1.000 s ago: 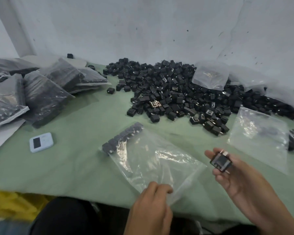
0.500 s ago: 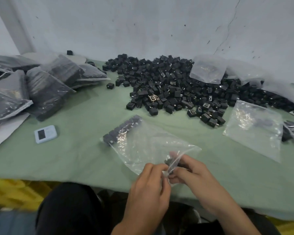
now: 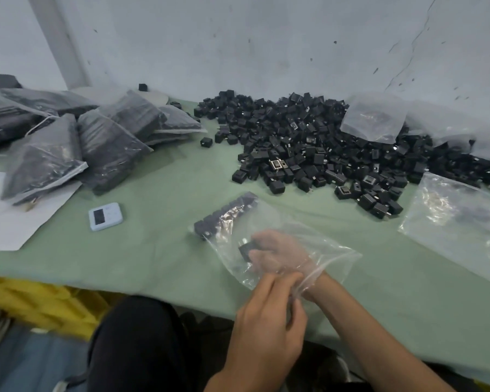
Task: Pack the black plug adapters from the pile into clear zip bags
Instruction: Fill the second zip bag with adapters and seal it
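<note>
A black plug adapter (image 3: 248, 248) was held inside the clear zip bag (image 3: 334, 251).
Its mouth was pinched by the left hand (image 3: 269, 321); the adapter was gripped by the right hand (image 3: 280, 250).

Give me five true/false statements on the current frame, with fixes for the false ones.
1. The right hand is inside the clear zip bag, holding a black adapter. True.
2. The left hand rests on the pile. False: it pinches the bag's mouth.
3. A row of adapters lies at the bag's far end. True.
4. The filled bags sit right of the pile. False: they sit left of it.
5. The small blue device lies inside the bag. False: it lies on the green cloth, left of the bag.
</note>
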A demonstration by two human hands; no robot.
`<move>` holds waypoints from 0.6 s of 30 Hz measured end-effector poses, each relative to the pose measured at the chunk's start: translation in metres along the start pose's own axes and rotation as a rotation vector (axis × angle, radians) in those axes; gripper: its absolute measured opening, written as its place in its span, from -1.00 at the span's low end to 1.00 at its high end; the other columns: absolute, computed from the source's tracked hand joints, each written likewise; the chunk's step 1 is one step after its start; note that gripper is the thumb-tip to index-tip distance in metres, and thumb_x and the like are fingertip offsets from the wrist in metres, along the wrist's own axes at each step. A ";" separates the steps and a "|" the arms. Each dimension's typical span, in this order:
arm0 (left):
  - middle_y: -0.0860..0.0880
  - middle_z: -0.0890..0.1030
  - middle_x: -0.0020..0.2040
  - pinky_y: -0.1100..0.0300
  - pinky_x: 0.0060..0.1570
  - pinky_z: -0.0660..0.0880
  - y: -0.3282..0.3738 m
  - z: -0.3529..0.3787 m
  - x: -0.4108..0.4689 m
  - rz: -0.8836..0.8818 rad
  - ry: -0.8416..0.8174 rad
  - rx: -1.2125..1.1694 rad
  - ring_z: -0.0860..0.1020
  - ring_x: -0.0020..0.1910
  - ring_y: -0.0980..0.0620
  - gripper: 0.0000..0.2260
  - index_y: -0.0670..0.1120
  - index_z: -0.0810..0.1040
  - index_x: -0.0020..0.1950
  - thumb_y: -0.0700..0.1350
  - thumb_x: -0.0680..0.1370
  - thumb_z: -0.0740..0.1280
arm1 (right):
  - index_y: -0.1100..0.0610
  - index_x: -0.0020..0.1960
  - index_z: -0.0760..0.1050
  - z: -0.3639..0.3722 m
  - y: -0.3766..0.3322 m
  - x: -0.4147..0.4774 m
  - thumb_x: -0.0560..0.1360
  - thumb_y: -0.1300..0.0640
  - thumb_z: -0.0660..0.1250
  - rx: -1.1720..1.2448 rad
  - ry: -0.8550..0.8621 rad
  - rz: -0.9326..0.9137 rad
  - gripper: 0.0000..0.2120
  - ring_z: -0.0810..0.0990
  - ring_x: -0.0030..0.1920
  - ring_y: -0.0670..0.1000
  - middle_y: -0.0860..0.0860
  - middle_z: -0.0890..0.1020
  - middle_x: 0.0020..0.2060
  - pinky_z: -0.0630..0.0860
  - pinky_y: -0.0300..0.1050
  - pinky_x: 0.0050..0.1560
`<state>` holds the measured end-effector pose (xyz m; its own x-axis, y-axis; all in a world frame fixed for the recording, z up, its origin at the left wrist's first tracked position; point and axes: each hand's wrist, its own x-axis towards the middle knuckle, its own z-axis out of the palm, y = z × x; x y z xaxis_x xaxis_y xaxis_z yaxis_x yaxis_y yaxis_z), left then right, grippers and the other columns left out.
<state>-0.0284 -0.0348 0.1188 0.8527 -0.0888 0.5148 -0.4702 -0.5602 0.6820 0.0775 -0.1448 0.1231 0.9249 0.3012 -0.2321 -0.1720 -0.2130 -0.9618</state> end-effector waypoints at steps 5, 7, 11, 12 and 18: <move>0.10 0.56 0.08 0.18 -0.05 0.58 0.002 0.003 -0.003 0.012 -0.010 -0.012 0.61 0.00 0.05 -0.64 0.04 0.58 0.28 -0.20 0.50 0.39 | 0.34 0.46 0.34 0.010 0.055 0.032 0.67 0.36 0.16 -0.159 0.066 0.063 -0.64 0.49 0.39 -0.01 0.22 0.50 0.37 0.45 -0.18 0.33; 0.08 0.58 0.07 0.17 -0.04 0.58 0.003 0.002 -0.004 0.028 0.011 -0.011 0.62 0.04 0.05 -0.62 0.03 0.60 0.26 -0.24 0.47 0.38 | 0.18 0.31 0.52 0.022 0.035 0.040 0.60 0.29 0.32 -0.181 0.050 -0.109 -0.71 0.61 0.11 -0.25 -0.09 0.67 0.12 0.53 -0.37 0.08; 0.07 0.60 0.09 0.20 0.02 0.56 0.002 -0.001 -0.007 0.098 0.009 -0.008 0.60 0.16 0.08 -0.52 0.01 0.61 0.27 -0.32 0.39 0.40 | -0.10 0.16 0.62 0.035 0.000 0.043 0.55 0.19 0.41 -0.249 -0.071 -0.295 -0.74 0.68 0.04 -0.12 -0.16 0.69 0.07 0.61 -0.21 0.04; 0.07 0.59 0.09 0.21 0.01 0.56 0.002 0.000 -0.008 0.105 -0.002 -0.006 0.60 0.15 0.08 -0.51 0.01 0.61 0.27 -0.31 0.38 0.38 | -0.07 0.18 0.62 0.035 0.004 0.046 0.55 0.21 0.41 -0.226 -0.064 -0.271 -0.73 0.69 0.04 -0.10 -0.09 0.71 0.07 0.61 -0.14 0.05; 0.10 0.59 0.07 0.23 -0.16 0.57 0.004 0.001 -0.016 0.076 -0.050 0.021 0.61 -0.01 0.10 -0.47 0.07 0.62 0.25 -0.21 0.32 0.24 | 0.01 0.17 0.62 0.042 0.014 0.063 0.53 0.25 0.42 -0.233 0.016 -0.145 -0.74 0.69 -0.10 -0.19 -0.07 0.72 0.02 0.59 -0.30 -0.09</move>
<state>-0.0437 -0.0366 0.1131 0.8250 -0.1726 0.5381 -0.5299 -0.5671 0.6305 0.1190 -0.0901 0.0887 0.9397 0.3298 -0.0899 0.0439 -0.3773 -0.9251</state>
